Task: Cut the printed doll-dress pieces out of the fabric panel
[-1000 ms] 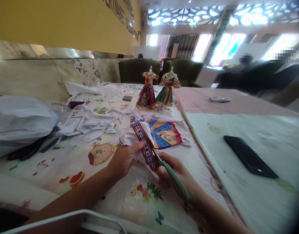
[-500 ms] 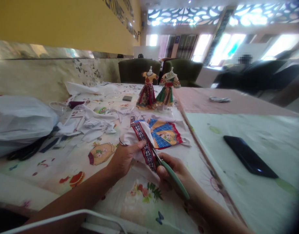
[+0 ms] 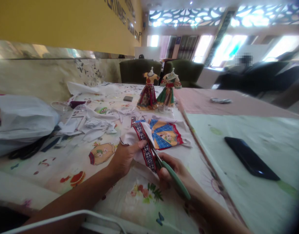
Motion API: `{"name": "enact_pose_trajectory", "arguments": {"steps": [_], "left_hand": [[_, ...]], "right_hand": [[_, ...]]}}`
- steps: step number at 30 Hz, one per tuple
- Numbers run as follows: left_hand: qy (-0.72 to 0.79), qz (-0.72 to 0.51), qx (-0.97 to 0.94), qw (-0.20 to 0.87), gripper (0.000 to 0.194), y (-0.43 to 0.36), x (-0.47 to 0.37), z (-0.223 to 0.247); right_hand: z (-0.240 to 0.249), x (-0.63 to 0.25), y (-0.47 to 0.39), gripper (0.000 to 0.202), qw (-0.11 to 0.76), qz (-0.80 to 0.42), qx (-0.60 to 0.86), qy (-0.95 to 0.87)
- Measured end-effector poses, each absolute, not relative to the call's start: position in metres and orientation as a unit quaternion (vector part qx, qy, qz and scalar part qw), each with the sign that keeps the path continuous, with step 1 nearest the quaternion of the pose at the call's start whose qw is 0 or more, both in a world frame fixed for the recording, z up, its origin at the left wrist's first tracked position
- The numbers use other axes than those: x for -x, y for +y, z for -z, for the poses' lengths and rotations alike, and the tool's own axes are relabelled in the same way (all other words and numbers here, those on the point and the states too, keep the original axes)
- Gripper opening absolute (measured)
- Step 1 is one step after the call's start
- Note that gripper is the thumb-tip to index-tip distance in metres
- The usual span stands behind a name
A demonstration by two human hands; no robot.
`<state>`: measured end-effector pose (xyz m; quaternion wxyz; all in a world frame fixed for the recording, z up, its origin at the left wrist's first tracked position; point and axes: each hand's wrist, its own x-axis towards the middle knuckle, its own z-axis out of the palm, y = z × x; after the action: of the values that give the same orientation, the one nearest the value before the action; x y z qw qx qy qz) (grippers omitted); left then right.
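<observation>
My left hand (image 3: 126, 156) pinches a piece of white fabric (image 3: 130, 135) that carries a navy, white and red patterned border (image 3: 144, 146). Green-handled scissors (image 3: 175, 178) are gripped in my right hand (image 3: 170, 169), their blades lying along the right edge of that border. Whether the blades are fully closed cannot be made out. Just beyond my hands lies a printed fabric piece (image 3: 165, 133) with blue dotted and yellow panels and a red edge. To the left of my left hand is a yellow-tan cut-out shape (image 3: 102, 153) with a dark outline.
Two small dressed doll stands (image 3: 148, 92) (image 3: 168, 89) rise at the back. White scraps (image 3: 93, 126) and a white bag (image 3: 22, 118) occupy the left. A black phone (image 3: 251, 157) rests on the right. A white cable (image 3: 73, 213) crosses the near edge.
Almost nothing differs. The whole view has shifted slightly, and both hands keep their hold on the fabric and scissors along the border.
</observation>
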<state>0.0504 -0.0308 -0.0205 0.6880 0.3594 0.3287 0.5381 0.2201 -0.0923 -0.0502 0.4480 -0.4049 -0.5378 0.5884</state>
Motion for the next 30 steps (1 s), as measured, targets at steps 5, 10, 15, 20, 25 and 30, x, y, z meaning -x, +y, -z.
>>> {"name": "enact_pose_trajectory", "arguments": {"steps": [5,10,15,20,25,30], "left_hand": [[0.330,-0.527,-0.355,0.698,0.065,-0.0309,-0.0505,0.0211],[0.330,-0.523,-0.364,0.697,0.066,-0.0311,-0.0495,0.0228],[0.329,-0.512,-0.362,0.706,0.063,-0.0316,-0.0491,0.0235],[0.343,-0.518,-0.350,0.701,0.066,-0.0320,-0.0495,0.0216],[0.333,-0.543,-0.363,0.680,0.060,-0.0297,-0.0491,0.0243],[0.334,-0.550,-0.363,0.674,0.061,-0.0288,-0.0490,0.0251]], "right_hand": [[0.0492,-0.2189,-0.0943,0.057,0.448,-0.602,0.410,-0.518],[0.0472,-0.2177,-0.0956,0.056,0.446,-0.605,0.427,-0.504],[0.0471,-0.2178,-0.0951,0.054,0.444,-0.609,0.427,-0.500],[0.0500,-0.2178,-0.0947,0.055,0.442,-0.594,0.433,-0.514],[0.0487,-0.2168,-0.0959,0.053,0.448,-0.581,0.438,-0.519],[0.0444,-0.2170,-0.0956,0.056,0.450,-0.578,0.439,-0.521]]}}
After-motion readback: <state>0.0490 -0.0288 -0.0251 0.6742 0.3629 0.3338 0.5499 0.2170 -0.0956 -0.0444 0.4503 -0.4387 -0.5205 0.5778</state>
